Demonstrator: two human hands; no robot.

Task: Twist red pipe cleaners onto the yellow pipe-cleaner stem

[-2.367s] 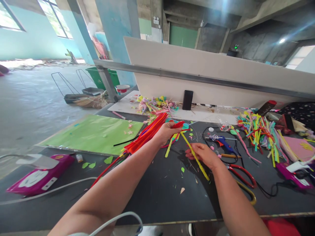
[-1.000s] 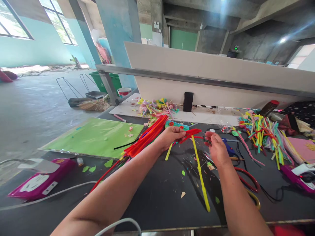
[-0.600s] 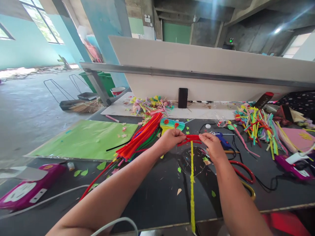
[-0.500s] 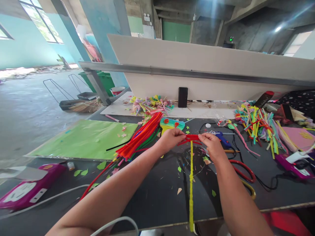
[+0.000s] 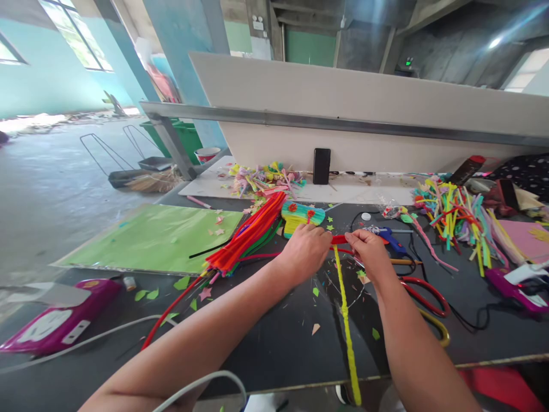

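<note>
Between my two hands a short bundle of red pipe cleaners [image 5: 339, 240] is stretched above the dark table. My left hand [image 5: 305, 253] is closed round its left end, knuckles up, so that end is hidden. With thumb and fingers, my right hand [image 5: 368, 247] pinches the right end. From the middle of the red piece a long yellow pipe cleaner [image 5: 345, 320] hangs toward the table's front edge. Just beyond my left hand lies a flat turquoise and yellow pipe-cleaner piece [image 5: 300, 216] with red flowers. Left of it rests a bundle of mostly red pipe cleaners [image 5: 253, 232].
A blue glue gun [image 5: 394, 241] and red-handled scissors [image 5: 429, 294] lie by my right arm. Green sheets in plastic [image 5: 150, 234] lie left. A black phone [image 5: 321, 166] leans on the back board. Cut pipe cleaners [image 5: 454, 217] are heaped right. A white cable [image 5: 206, 380] crosses below my left arm.
My left hand has turned over and closed more round the red bundle's left end. The yellow pipe cleaner's lower end has swung right. The view has shifted slightly.
</note>
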